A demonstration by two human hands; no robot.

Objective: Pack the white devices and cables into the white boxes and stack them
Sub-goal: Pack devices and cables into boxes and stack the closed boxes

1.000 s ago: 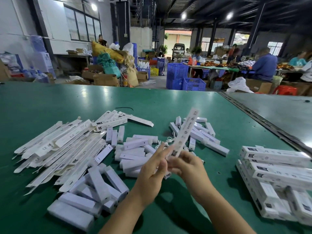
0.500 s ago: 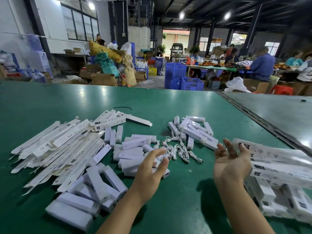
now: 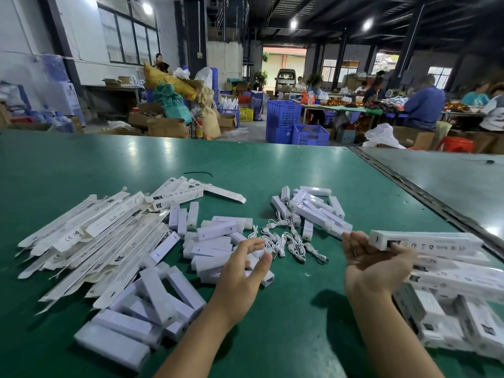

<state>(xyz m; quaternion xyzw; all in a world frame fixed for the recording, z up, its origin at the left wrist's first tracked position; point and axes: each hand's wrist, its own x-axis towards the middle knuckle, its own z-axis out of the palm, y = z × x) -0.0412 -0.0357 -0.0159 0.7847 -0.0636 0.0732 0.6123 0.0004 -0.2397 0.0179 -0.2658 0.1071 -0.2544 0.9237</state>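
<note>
Flat unfolded white boxes [image 3: 95, 241] lie fanned out at the left of the green table [image 3: 294, 328]. White devices [image 3: 152, 304] are heaped in front of them, and more white devices [image 3: 313, 211] lie further back. A tangle of white cables [image 3: 286, 241] sits in the middle. My left hand [image 3: 242, 276] hovers with relaxed fingers over the devices beside the cables, holding nothing. My right hand [image 3: 373, 266] is palm up with its fingers spread. It touches the near end of the top packed box [image 3: 428, 242] on the stack of packed boxes [image 3: 452, 285] at the right.
A metal seam [image 3: 425, 197] runs diagonally between this table and the neighbouring one at the right. A short black tie [image 3: 199, 173] lies behind the piles. Blue crates [image 3: 297, 124], cartons and seated workers fill the hall beyond the far edge.
Both hands held a packed box upright at the centre a second ago. My right hand carried it to the right-hand stack and released it there; my left hand let go and stayed over the devices.
</note>
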